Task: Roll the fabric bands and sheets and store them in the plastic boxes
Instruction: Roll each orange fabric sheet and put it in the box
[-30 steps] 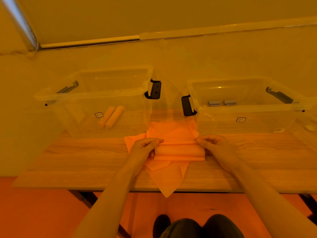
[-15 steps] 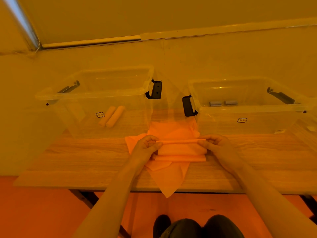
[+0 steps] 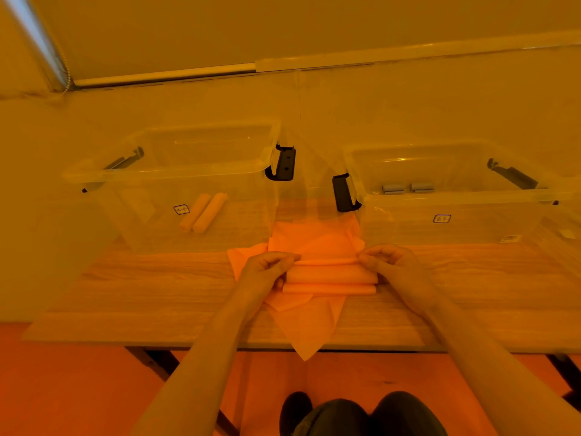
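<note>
left hand [image 3: 267,267] and right hand [image 3: 390,265]: each grip is narrow, thumb and curled fingers pinching one end of a thin rolled edge of the orange fabric sheet [image 3: 317,243]. the rolled edge runs straight between the two grips, just above the table [image 3: 157,284]. directly on the near side of the grips lie two folded layers of the same fabric, stacked flat, their long sides parallel to the pinched edge. beyond the grips the sheet spreads away into the gap between two boxes. nearer than the grips a pointed corner of the fabric hangs over the table's front edge.

to the left of and beyond the grips stands the left plastic box [image 3: 176,171], clear, open-topped, with a black handle [image 3: 284,163] on its inner end. inside it, two orange fabric rolls [image 3: 204,212] lie side by side, touching, angled on the floor of the box. a small label [image 3: 181,209] sits on its front wall.

to the right of and beyond the grips stands the right plastic box [image 3: 456,202], also clear and open, a black handle [image 3: 342,193] on its inner end. two grey rolls [image 3: 407,187] lie end to end near its far wall. a label [image 3: 441,219] marks its front wall.

below the table edge the person's dark-clad knees [image 3: 367,416] show against an orange floor [image 3: 63,388].
</note>
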